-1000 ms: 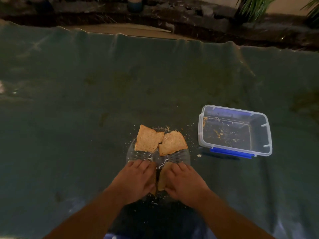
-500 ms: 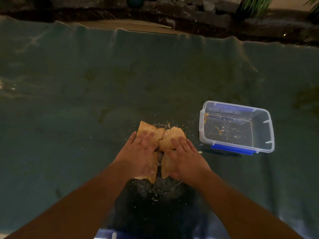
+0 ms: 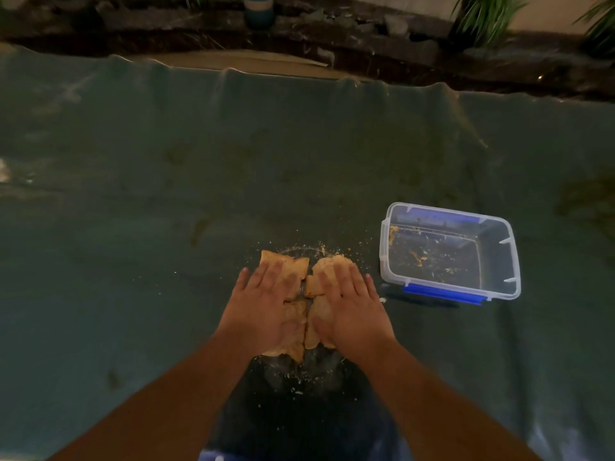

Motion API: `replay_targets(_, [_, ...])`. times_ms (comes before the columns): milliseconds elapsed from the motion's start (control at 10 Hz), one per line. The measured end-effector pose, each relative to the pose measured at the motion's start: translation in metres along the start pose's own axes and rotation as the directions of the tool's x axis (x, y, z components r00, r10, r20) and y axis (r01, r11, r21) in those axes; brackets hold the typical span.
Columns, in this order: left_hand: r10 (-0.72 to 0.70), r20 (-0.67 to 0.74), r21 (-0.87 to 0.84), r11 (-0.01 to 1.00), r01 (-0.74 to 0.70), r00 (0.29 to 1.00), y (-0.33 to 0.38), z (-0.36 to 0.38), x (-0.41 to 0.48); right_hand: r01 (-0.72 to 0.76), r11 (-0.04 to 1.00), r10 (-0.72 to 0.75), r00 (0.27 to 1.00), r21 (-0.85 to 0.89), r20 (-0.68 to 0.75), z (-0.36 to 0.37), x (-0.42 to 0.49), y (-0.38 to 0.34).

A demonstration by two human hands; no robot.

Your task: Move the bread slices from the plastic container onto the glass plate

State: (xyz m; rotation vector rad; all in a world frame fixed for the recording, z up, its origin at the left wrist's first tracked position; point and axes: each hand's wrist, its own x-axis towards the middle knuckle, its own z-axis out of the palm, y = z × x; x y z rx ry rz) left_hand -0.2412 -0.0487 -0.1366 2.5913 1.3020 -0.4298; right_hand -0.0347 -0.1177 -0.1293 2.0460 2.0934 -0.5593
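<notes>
Several tan bread slices (image 3: 301,266) lie on the glass plate (image 3: 293,252), which is mostly hidden under them and my hands. My left hand (image 3: 266,307) rests flat on the left slices, fingers spread. My right hand (image 3: 349,307) lies flat on the right slices, fingers spread. Neither hand grips anything. The clear plastic container (image 3: 499,257) with blue clips sits to the right of the plate and holds only crumbs.
Everything rests on a dark green cloth (image 3: 166,194) with crumbs scattered around the plate. A dark patch (image 3: 299,410) lies just below the plate. Beyond the cloth's far edge are dark ground, plants (image 3: 482,15) and a cup-like object (image 3: 259,8).
Both hands moved forward from the plate's near edge over the bread and flattened out on the slices. The near slices have moved further onto the plate.
</notes>
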Motion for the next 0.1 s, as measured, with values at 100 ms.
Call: replay_targets(100, [-0.072,-0.141,-0.074,0.995,0.062,0.987,0.0023,-0.0371,0.0044,-0.054,0.998,0.057,0.988,0.023,-0.140,-0.0358,0.0087,-0.0073])
